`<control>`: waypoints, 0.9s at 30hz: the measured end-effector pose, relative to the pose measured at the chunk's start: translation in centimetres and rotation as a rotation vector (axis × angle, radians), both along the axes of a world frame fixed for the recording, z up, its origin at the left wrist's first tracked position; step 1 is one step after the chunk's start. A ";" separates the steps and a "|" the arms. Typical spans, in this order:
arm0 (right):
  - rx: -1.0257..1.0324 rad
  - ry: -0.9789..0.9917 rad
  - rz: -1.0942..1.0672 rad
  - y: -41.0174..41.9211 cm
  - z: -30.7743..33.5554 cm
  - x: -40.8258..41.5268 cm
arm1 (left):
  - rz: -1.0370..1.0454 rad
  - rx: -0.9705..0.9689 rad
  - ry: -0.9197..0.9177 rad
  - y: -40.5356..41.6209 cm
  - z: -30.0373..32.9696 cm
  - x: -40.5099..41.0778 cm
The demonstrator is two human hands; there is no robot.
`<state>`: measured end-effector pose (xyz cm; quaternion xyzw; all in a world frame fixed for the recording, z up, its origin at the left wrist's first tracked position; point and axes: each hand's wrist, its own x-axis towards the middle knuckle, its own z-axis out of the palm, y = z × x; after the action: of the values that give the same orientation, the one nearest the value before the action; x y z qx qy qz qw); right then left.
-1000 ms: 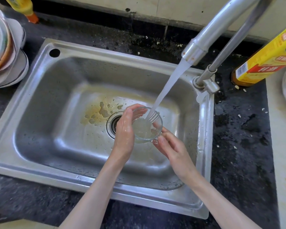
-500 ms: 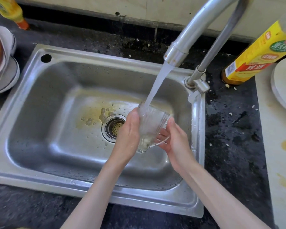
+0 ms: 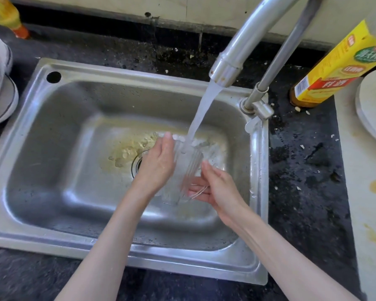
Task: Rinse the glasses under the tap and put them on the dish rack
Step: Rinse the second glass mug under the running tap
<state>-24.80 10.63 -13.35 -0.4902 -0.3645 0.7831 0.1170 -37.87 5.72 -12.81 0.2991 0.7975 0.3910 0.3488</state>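
Clear ribbed glass [image 3: 190, 168] sits tilted under the tap [image 3: 226, 70] stream, mid-sink [image 3: 126, 253] – left hand [image 3: 159, 164] & right hand [image 3: 217, 190] both clasp it, basin walls well apart all round.

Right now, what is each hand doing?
Left hand: flat against the side of the glass, steadying it under the tap water.
Right hand: fingers cupped under the glass's lower end, holding it.
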 end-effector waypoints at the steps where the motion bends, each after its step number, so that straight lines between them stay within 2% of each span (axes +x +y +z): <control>1: -0.020 -0.002 -0.013 0.3 0.0 -0.2 | -0.027 0.021 -0.031 0.0 0.0 -0.2; 4: -0.073 -0.019 -0.099 1.6 -0.8 -0.7 | -0.071 0.022 -0.136 -1.0 0.1 0.4; 7: -0.160 -0.054 -0.163 2.5 -1.5 -0.7 | -0.067 0.037 -0.345 -2.4 -0.3 1.0; 11: -0.283 -0.002 -0.113 1.9 -1.5 0.0 | -0.085 0.045 -0.791 -2.2 -0.2 0.2; 14: -0.207 0.008 -0.069 1.0 -1.7 -0.8 | -0.030 0.124 -0.920 -1.8 -0.3 0.2; 16: 0.014 -0.124 -0.034 0.4 -2.1 -1.9 | 0.012 0.202 -0.881 -1.7 -0.5 0.9; 18: 0.207 -0.207 -0.065 -0.1 -1.8 -2.8 | 0.110 0.263 -0.732 -1.6 -0.6 2.0; 22: 0.337 -0.128 0.000 -1.0 -1.3 -4.2 | 0.209 0.333 -0.546 -1.5 -0.2 3.2; 27: 0.474 -0.067 0.129 -3.2 -0.6 -3.5 | 0.243 0.228 -0.310 -0.5 -0.6 2.2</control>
<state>-28.29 7.39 -13.97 -0.4506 -0.5722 0.6648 0.1663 -35.64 5.18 -13.38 0.1746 0.7153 0.5590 0.3814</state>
